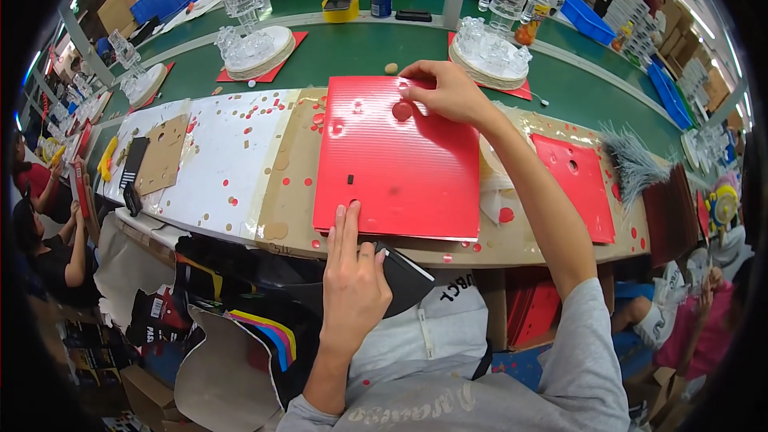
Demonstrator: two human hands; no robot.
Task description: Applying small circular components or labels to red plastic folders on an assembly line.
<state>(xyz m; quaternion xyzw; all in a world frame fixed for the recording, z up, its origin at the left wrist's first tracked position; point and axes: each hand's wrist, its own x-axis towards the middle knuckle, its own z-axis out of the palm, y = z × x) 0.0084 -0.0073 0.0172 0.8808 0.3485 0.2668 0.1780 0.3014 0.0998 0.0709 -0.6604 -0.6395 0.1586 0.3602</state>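
Large square sheet of red corrugated plastic (396, 160) lies flat on the cardboard-topped workbench (288, 208), just in front of the person's body, with a round punched disc partly loose near its far edge. Right hand (448, 92) reaches across to that far edge; thumb and forefinger pinched on the sheet beside the disc, other fingers curled. Left hand (352, 276) rests at the near edge, fingers straight and flat, tips pressing down on the sheet; nothing grasped. A dark flat tool (404, 276) sits just under and beside that hand, against the bench edge; cannot tell if it is touched. Small red and tan punched-out discs (240, 124) scattered over the white and brown bench surface. A second, smaller red corrugated sheet with a hole (580, 180) lies to the right, apart from the first. Beyond, on a green conveyor belt (360, 56), clear plastic moulded pieces on red bases (252, 44).
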